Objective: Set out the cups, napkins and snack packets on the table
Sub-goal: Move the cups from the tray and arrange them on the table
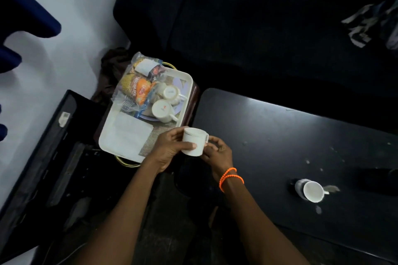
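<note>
White cup (pixel 194 142) upside down, gripped by left hand (pixel 170 150), right hand (pixel 217 153) fingers at handle.

white cup (pixel 194 141) held upside down; upright cup (pixel 313 191) on table (pixel 269 135); two cups (pixel 165 103), packets (pixel 137 84), napkin (pixel 129 133) on tray (pixel 107 142)

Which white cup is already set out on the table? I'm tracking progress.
The upright cup on the black table, far right. Two others lie on the tray; a fourth is held in both hands.
</note>
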`<state>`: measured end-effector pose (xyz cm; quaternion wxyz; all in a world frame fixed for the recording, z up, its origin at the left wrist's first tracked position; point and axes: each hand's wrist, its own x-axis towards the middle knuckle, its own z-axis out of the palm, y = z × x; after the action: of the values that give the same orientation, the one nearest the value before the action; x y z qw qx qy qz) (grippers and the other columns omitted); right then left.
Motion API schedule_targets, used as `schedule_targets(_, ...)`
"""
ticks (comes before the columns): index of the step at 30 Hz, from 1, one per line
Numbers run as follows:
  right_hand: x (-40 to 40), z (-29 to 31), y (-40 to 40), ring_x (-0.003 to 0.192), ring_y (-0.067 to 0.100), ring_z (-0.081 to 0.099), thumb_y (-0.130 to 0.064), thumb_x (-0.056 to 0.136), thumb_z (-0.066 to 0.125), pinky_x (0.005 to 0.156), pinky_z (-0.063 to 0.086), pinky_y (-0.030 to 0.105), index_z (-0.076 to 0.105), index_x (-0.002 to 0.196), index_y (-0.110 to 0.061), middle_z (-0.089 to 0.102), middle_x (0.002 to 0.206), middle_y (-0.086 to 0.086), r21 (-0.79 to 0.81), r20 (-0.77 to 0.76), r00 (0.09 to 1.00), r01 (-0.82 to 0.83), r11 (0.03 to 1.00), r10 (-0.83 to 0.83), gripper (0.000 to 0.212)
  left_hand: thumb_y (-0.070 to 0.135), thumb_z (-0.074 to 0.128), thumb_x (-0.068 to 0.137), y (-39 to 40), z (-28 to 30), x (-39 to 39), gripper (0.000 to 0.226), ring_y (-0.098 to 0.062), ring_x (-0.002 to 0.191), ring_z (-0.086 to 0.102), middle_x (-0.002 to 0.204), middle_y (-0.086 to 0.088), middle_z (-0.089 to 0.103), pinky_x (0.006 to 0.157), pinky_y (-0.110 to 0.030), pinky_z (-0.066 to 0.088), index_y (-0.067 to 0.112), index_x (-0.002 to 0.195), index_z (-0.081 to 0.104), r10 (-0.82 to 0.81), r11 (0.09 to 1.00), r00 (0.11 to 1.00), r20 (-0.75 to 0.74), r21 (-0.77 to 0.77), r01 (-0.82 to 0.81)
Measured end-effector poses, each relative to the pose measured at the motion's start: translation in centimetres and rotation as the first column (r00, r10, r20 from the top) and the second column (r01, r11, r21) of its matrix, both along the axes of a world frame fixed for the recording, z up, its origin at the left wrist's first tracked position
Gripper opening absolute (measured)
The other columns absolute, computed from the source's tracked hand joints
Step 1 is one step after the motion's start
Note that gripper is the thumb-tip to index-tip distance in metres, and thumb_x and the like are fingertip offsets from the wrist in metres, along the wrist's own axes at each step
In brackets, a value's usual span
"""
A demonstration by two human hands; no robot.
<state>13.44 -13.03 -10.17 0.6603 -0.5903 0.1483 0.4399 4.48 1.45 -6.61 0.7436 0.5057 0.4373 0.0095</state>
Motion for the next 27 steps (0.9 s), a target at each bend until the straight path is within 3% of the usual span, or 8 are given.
schedule_targets(3,2.8,-1.0,-4.9,0.066,0.012,0.071,0.020,0.080,0.065,0.058,0.058,0.023,0.066,0.095,-0.008,0.076,0.072,0.001,-0.113,0.058,0.996,0.079,0.990,-0.073,0.032,-0.008,0.089,0.052,-5.0,-0.3,3.3,0.075,-0.017,0.106,0.072,0.113,-0.001,0.076,0.095,-0.030,0.058,0.013,0.121,0.068,-0.233,0.950,0.970,-0.075,0.198,0.243)
schedule_targets(6,5.1,-2.2,-8.7,0.067,0.021,0.066,0.021,0.080,0.064,0.056,0.057,0.025,0.068,0.082,-0.010,0.073,0.072,0.008,-0.270,0.116,0.985,0.158,0.950,-0.130,0.032,0.006,0.087,0.046,-9.8,-2.0,5.7,0.068,-0.016,0.100,0.072,0.106,0.005,0.074,0.088,-0.031,0.061,0.019,0.110,0.066,-0.339,0.868,0.932,-0.131,0.337,0.364)
schedule_targets(9,5.1,-2.3,-11.0,0.075,0.026,0.065,0.019,0.079,0.066,0.072,0.055,0.036,0.069,0.079,-0.009,0.071,0.084,0.019,-0.356,0.148,0.983,0.156,0.921,-0.109,0.029,0.002,0.088,0.051,-12.8,-3.4,5.4,0.061,-0.024,0.100,0.070,0.107,-0.003,0.072,0.086,-0.044,0.059,0.013,0.106,0.063,-0.361,0.804,0.911,-0.200,0.428,0.412)
schedule_targets(11,7.5,-4.5,-18.9,0.078,0.025,0.065,0.017,0.079,0.067,0.075,0.055,0.036,0.070,0.079,-0.009,0.072,0.087,0.020,-0.514,0.221,0.953,0.293,0.806,-0.205,0.026,0.004,0.086,0.057,-20.9,-6.9,9.2,0.053,-0.025,0.098,0.067,0.105,-0.003,0.069,0.084,-0.045,0.057,0.012,0.103,0.061,-0.513,0.720,0.836,-0.196,0.431,0.543)
schedule_targets(15,7.6,-5.0,-20.8,0.078,0.023,0.067,0.015,0.078,0.069,0.062,0.054,0.017,0.074,0.085,-0.003,0.074,0.083,0.012,-0.586,0.224,0.953,0.297,0.754,-0.201,0.020,0.013,0.082,0.070,-23.3,-6.9,9.3,0.040,-0.026,0.096,0.062,0.104,-0.001,0.061,0.080,-0.045,0.052,0.016,0.100,0.056,-0.564,0.623,0.797,-0.217,0.521,0.583)
schedule_targets(18,8.2,-5.5,-21.3,0.077,0.019,0.069,0.016,0.077,0.064,0.073,0.056,0.026,0.076,0.090,-0.001,0.076,0.090,0.015,-0.603,0.238,0.951,0.302,0.738,-0.195,0.024,0.018,0.085,0.070,-24.9,-7.7,9.4,0.046,-0.024,0.097,0.059,0.107,-0.001,0.055,0.077,-0.042,0.051,0.019,0.100,0.051,-0.580,0.550,0.767,-0.275,0.562,0.617)
schedule_targets(23,8.4,-5.1,-21.2,0.085,0.018,0.070,0.015,0.080,0.053,0.090,0.052,0.027,0.076,0.089,-0.012,0.075,0.086,0.004,-0.674,0.276,0.959,0.242,0.698,-0.065,0.037,0.017,0.084,0.068,-25.0,-7.8,9.0,0.050,-0.025,0.100,0.058,0.111,0.000,0.051,0.079,-0.039,0.050,0.020,0.103,0.049,-0.630,0.493,0.710,-0.314,0.545,0.678)
schedule_targets(27,8.9,-3.7,-19.5,0.098,0.029,0.072,0.018,0.078,0.050,0.082,0.042,0.015,0.076,0.098,-0.002,0.077,0.100,0.016,-0.710,0.376,0.923,0.228,0.666,0.085,0.039,0.001,0.071,0.068,-21.3,-7.3,8.5,0.056,-0.021,0.108,0.058,0.120,0.005,0.048,0.091,-0.040,0.053,0.025,0.115,0.052,-0.640,0.433,0.672,-0.373,0.547,0.716)
